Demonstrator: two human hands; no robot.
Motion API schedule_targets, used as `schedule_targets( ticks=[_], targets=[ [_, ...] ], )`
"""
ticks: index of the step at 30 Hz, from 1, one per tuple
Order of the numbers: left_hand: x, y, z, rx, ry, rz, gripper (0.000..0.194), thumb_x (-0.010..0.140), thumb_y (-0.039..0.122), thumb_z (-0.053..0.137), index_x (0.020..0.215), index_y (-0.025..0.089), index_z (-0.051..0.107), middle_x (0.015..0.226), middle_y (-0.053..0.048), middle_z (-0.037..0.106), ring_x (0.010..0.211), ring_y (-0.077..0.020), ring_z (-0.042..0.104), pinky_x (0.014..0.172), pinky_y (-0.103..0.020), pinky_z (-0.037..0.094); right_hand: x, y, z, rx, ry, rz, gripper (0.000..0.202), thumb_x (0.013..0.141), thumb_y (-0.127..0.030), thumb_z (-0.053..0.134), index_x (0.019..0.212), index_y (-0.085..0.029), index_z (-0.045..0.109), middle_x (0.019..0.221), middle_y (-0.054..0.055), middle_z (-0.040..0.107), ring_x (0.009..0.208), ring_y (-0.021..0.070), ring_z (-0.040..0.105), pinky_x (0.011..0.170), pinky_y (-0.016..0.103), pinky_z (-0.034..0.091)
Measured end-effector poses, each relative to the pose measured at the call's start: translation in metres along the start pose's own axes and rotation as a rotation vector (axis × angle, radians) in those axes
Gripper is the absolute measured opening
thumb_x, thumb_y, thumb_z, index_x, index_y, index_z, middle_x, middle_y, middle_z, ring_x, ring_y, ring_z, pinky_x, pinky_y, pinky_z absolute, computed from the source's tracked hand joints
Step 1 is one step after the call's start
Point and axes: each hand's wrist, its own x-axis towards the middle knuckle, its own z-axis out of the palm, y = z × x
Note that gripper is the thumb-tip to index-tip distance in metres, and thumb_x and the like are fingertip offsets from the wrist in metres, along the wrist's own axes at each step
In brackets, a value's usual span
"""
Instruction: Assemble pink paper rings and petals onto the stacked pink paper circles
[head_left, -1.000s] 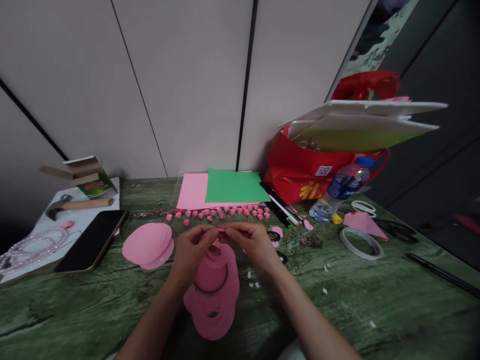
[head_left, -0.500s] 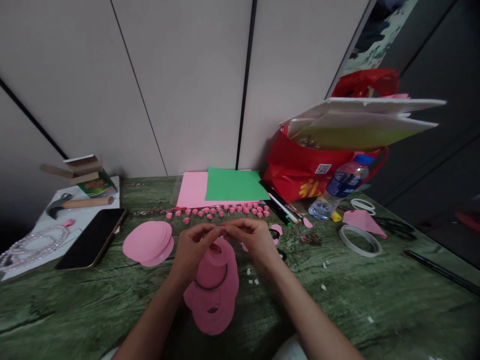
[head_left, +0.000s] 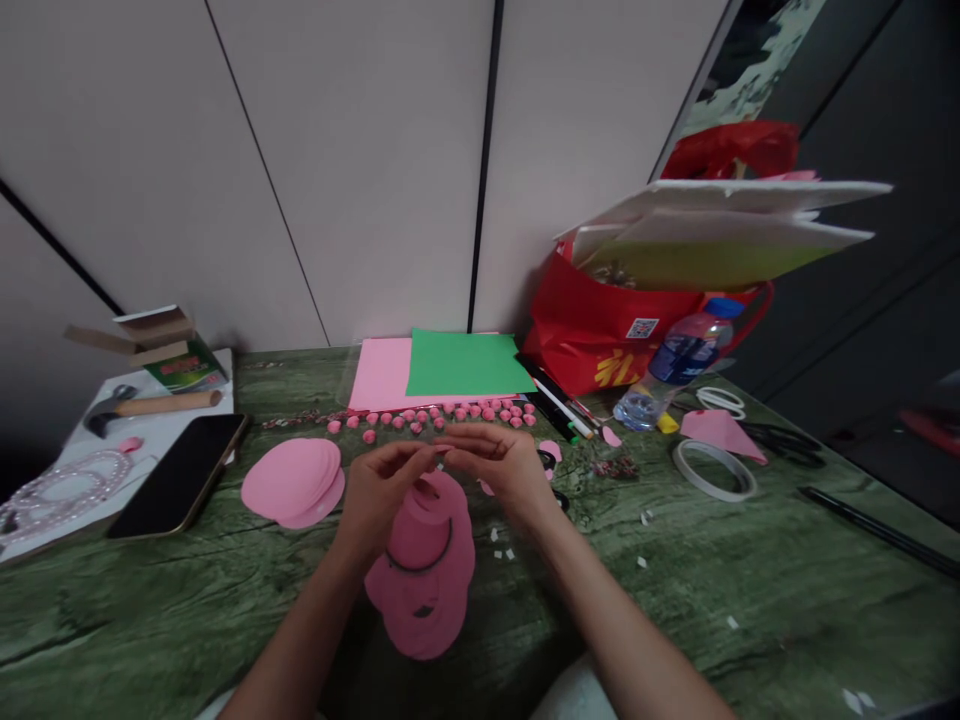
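Observation:
My left hand [head_left: 384, 488] and my right hand [head_left: 501, 466] meet over the middle of the table, thumbs and fingers pinched together. Between the fingertips is a small bit of pink paper [head_left: 444, 449], mostly hidden by the fingers. Just below lie pink paper pieces [head_left: 427, 625] with curved cuts, overlapping each other; whether they join the held bit I cannot tell. A dark thin ring [head_left: 417, 567] rests on them. Left of my left hand is a stack of pink paper discs [head_left: 289, 478]. Beyond my fingertips runs a row of small rolled pink paper roses [head_left: 450, 410].
Green and pink sheets [head_left: 469, 362] lie at the back, beside pens [head_left: 559, 405]. Rightward stand a red bag [head_left: 574, 335] and a water bottle [head_left: 675, 365], near a tape roll [head_left: 714, 472]. On the left are a phone [head_left: 184, 475], a hammer [head_left: 154, 404] and strung beads [head_left: 71, 485].
The fingers of my right hand have spread and shifted slightly over the pink paper, while my left hand keeps its pinch. The whole view has moved slightly.

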Motion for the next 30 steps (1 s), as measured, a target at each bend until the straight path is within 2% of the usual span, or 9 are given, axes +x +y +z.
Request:
schedule_targets(
  ticks=[11,20,30],
  targets=[
    [0.0012,-0.0033,-0.0031,-0.001,0.011,0.002,0.018,0.066,0.031,0.067,0.073,0.015,0.066,0.064,0.0,0.063,0.05,-0.0098,0.056,0.049,-0.02,0.046,0.0008,0.0016,0.0001,0.017,0.014,-0.034,0.024,0.062,-0.027,0.069,0.084,-0.018,0.067,0.081,0.004,0.072,0.075,0.0179,0.067,0.069,0.03,0.053],
    [0.0008,0.0006,-0.0007,0.019,0.01,0.007,0.017,0.066,0.031,0.067,0.07,0.014,0.066,0.064,0.0,0.063,0.052,-0.0107,0.056,0.05,-0.021,0.047,0.0015,0.0042,-0.0027,0.043,0.042,-0.034,0.029,0.059,-0.023,0.072,0.086,-0.018,0.065,0.079,0.004,0.072,0.07,0.0169,0.067,0.068,0.03,0.052],
    [-0.0005,-0.0002,0.0007,0.058,-0.017,0.034,0.017,0.066,0.031,0.066,0.07,0.014,0.066,0.063,0.0,0.063,0.048,-0.01,0.056,0.048,-0.021,0.046,-0.0009,-0.0045,0.0007,0.022,0.129,-0.007,0.041,0.048,-0.022,0.077,0.085,-0.016,0.062,0.068,0.003,0.071,0.062,0.0178,0.067,0.068,0.033,0.053]
  ],
)
